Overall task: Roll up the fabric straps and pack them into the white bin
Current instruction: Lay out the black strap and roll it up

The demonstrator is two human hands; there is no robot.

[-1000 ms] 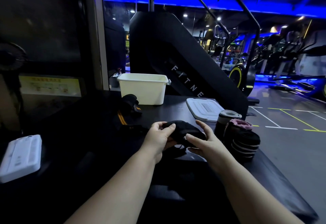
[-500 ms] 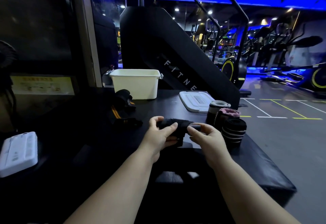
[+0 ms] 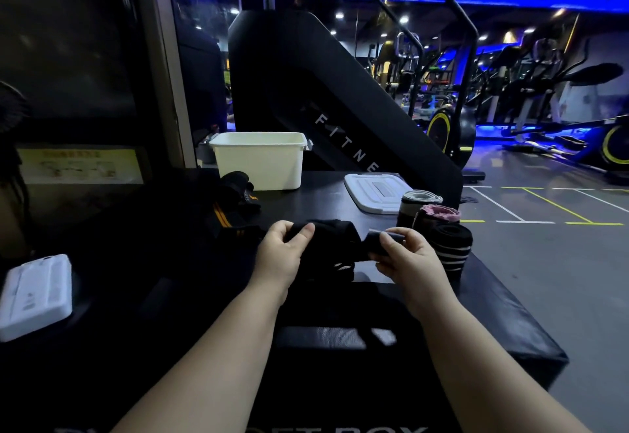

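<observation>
Desk: What fills the frame?

Photographer: A black stair-climbing machine [image 3: 306, 75], lettered "FITNE", rises behind a black padded surface [image 3: 493, 313] in a blue-lit gym.

Desk: And the bin?

Photographer: The white bin [image 3: 262, 163] stands open at the far edge of the surface, left of centre. What is inside cannot be seen. A white lid [image 3: 371, 190] lies flat to its right, apart from it. A white rectangular device [image 3: 37, 293] lies at the near left.

Desk: The straps?

Photographer: A heap of loose black straps [image 3: 235, 201], some with orange stripes, lies just in front of the bin, to the left. Three rolls stand on end, close together, at the right edge: a grey-topped roll [image 3: 420, 202] farthest, a pink-topped roll [image 3: 439, 216] in the middle, a black striped roll [image 3: 454, 248] nearest.

Desk: The hands?

Photographer: Both hold one black strap [image 3: 335, 238] over the middle of the surface, well short of the bin. The left hand [image 3: 282, 255] has its grip clamped on the bunched part, thumb on top. The right hand [image 3: 412, 259] pinches the strap's end, its grip closed on it between thumb and fingers.
</observation>
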